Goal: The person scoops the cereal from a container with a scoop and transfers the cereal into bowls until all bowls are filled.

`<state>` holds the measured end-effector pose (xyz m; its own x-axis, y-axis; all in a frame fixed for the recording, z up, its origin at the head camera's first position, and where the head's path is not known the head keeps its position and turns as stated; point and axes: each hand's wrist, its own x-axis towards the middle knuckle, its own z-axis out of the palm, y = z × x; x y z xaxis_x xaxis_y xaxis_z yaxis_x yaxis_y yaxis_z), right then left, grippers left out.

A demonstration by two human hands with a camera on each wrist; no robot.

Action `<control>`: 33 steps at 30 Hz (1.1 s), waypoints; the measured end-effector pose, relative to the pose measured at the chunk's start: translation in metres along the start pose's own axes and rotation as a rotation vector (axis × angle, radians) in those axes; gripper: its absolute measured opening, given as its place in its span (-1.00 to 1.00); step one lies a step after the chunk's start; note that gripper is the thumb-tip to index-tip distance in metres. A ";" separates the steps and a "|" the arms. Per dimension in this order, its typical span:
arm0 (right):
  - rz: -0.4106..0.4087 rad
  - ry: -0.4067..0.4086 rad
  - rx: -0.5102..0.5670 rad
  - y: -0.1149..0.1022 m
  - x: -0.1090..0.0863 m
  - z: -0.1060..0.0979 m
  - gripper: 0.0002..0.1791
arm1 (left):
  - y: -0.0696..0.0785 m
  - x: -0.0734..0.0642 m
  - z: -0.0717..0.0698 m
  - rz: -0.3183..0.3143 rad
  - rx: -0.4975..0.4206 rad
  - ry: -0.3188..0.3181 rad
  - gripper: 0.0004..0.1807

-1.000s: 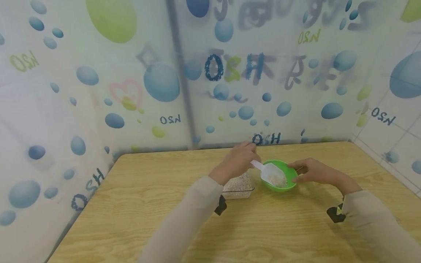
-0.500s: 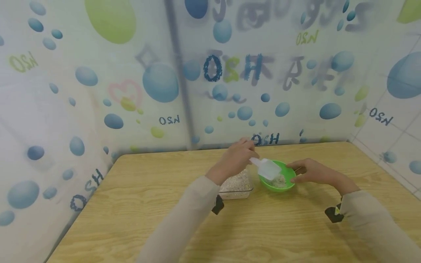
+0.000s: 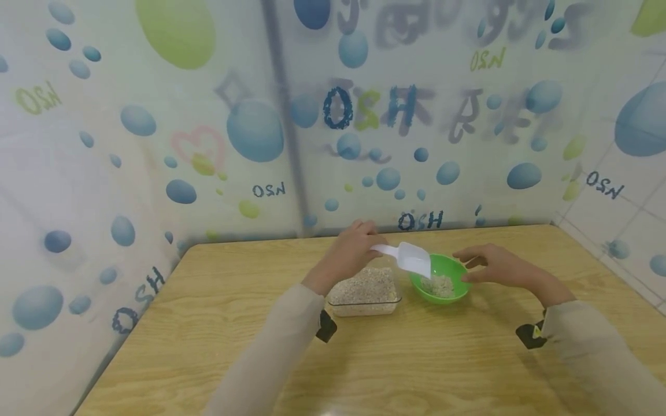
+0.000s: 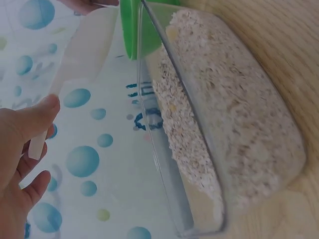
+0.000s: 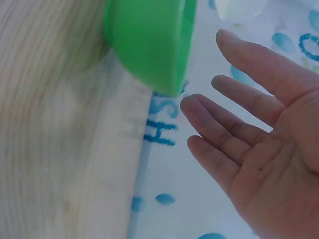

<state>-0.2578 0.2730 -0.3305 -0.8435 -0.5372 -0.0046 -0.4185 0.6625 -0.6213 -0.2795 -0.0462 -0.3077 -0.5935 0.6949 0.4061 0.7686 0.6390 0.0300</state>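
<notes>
My left hand [image 3: 347, 254] pinches the handle of a white scoop [image 3: 413, 260], whose blade hangs above the left rim of a green bowl [image 3: 454, 267]. A small heap of pale flakes [image 3: 439, 285], like oats, lies inside the bowl. Below my left hand stands a clear rectangular container [image 4: 214, 164] filled with the same kind of flakes. The left wrist view shows the scoop's blade without any visible load. My right hand [image 5: 274, 129] is beside the bowl's right side, fingers spread and relaxed, apart from the rim in the right wrist view.
Everything stands on a wooden table [image 3: 208, 335] that meets a wall covering [image 3: 312, 190] printed with bubbles and letters. The container and the bowl are side by side with a narrow gap. A dark wrist device [image 3: 326, 326] is strapped under the left sleeve.
My left hand has tipped the scoop over the bowl, and the flakes now lie in it. The scoop then rose and moved left. My right fingers came off the bowl's rim.
</notes>
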 end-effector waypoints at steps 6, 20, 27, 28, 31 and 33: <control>-0.075 0.003 -0.019 -0.018 0.008 0.005 -0.40 | -0.010 -0.016 -0.006 -0.019 -0.069 0.020 -0.77; -0.164 -0.058 0.020 -0.054 0.034 0.031 -0.45 | -0.039 -0.048 -0.019 -0.054 -0.107 0.079 -0.79; -0.177 -0.074 -0.004 -0.057 0.050 0.044 -0.48 | -0.054 -0.069 -0.031 -0.113 -0.076 0.018 -0.80; -0.176 -0.077 -0.005 -0.057 0.053 0.045 -0.48 | -0.056 -0.072 -0.033 -0.117 -0.074 0.012 -0.80; -0.179 -0.084 -0.015 -0.057 0.058 0.050 -0.50 | -0.060 -0.078 -0.037 -0.114 -0.067 0.004 -0.82; -0.170 -0.085 -0.020 -0.059 0.061 0.052 -0.51 | -0.062 -0.081 -0.039 -0.110 -0.067 -0.001 -0.84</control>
<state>-0.2666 0.1741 -0.3352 -0.7286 -0.6842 0.0323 -0.5600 0.5679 -0.6033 -0.2693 -0.1551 -0.3071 -0.6754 0.6221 0.3961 0.7129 0.6881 0.1348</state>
